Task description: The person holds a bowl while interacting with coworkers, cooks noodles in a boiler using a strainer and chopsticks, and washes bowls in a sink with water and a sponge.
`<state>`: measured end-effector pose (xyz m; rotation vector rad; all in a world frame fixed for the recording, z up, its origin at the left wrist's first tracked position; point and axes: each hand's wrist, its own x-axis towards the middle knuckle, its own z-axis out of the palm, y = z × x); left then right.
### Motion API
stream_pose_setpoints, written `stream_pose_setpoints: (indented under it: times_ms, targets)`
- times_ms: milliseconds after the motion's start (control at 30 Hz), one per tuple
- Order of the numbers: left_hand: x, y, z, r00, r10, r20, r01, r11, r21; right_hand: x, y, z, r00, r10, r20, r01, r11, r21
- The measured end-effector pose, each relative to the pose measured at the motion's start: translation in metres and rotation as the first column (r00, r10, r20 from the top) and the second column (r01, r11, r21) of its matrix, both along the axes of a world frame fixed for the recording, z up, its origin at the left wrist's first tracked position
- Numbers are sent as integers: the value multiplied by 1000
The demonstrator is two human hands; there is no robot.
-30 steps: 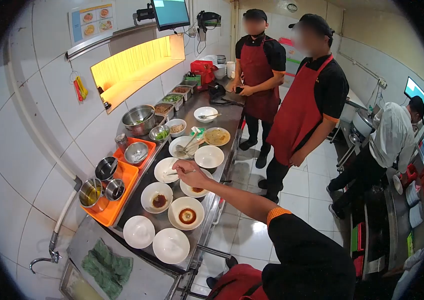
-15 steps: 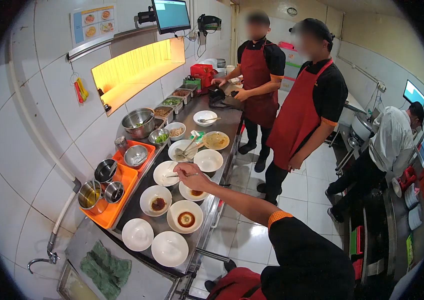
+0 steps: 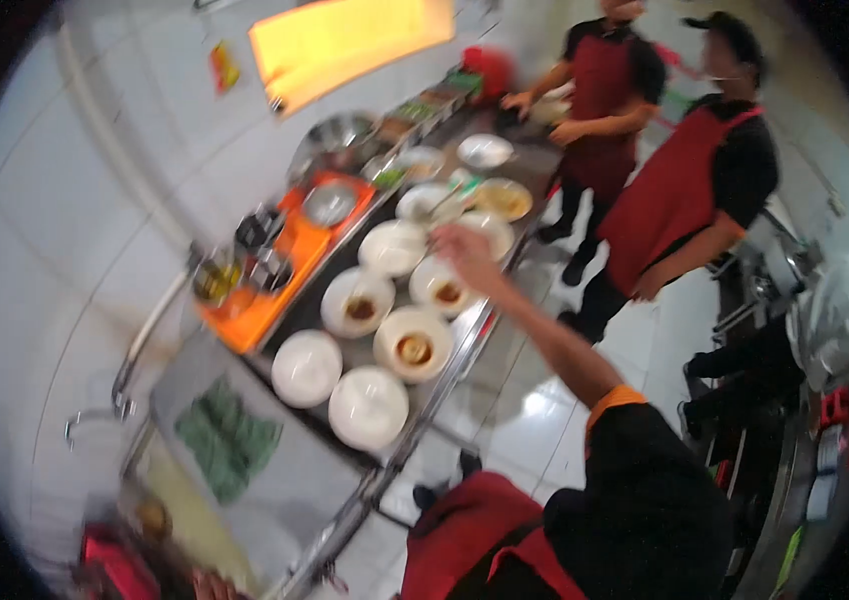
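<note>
My right hand (image 3: 467, 252) is stretched over the bowls, its fingers curled together on a thin metal spoon that is now almost lost in blur. Beside it on the left stands a white bowl (image 3: 392, 249). Below the hand, a bowl with dark sauce (image 3: 435, 277) is partly covered by the wrist. Two more bowls, a left one (image 3: 357, 285) and a near one (image 3: 413, 330), also hold brown sauce. At the bottom edge, a blurred patch of fingers (image 3: 213, 586) seems to be my left hand; most of it is cut off.
Two white bowls (image 3: 369, 407) stand at the counter's near end. An orange tray (image 3: 295, 265) carries metal containers. A green cloth (image 3: 228, 438) lies beside the sink. Two people in red aprons (image 3: 660, 215) stand across the counter's far right side; a person in white (image 3: 830, 320) bends at the right.
The view has tilted down and swung left, blurring things. My right hand has shifted slightly right, away from the plain white bowl. Fingers have appeared at the bottom edge.
</note>
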<state>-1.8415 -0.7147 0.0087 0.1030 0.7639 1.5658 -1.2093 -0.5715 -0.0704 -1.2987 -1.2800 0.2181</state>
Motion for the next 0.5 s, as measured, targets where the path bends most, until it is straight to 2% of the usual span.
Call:
stream_pose_setpoints:
  times_ms: [33, 67, 100, 133, 200, 267, 400, 500]
  targets:
    - [13, 3, 10, 975, -155, -162, 172, 980, 98, -17, -20, 35, 998, -15, -68, 11, 998, -67]
    - [23, 6, 19, 923, -300, -241, 345, 922, 173, -15, -21, 32, 994, -2, -107, 1, 1000, -10]
    - [36, 5, 29, 907, -230, -351, 295, 945, 141, -27, -33, 51, 983, -32, -182, 28, 999, -25]
    - [55, 0, 38, 876, -168, -453, 248, 961, 123, -28, -43, 57, 981, -99, -164, 84, 992, -97]
    - [83, 2, 52, 900, -208, -383, 261, 961, 92, -29, -59, 65, 978, -119, -170, 105, 991, -87]
    - [95, 16, 57, 768, -446, -460, 486, 873, -35, -29, -72, 68, 975, -113, -192, 103, 993, -61]
    - [149, 35, 44, 660, -511, -550, 569, 819, -78, -25, -103, 70, 962, -141, -236, 138, 990, -30]
    - [193, 50, 33, 512, -647, -565, 758, 650, -57, -28, -129, 81, 969, -170, -177, 168, 985, -27]
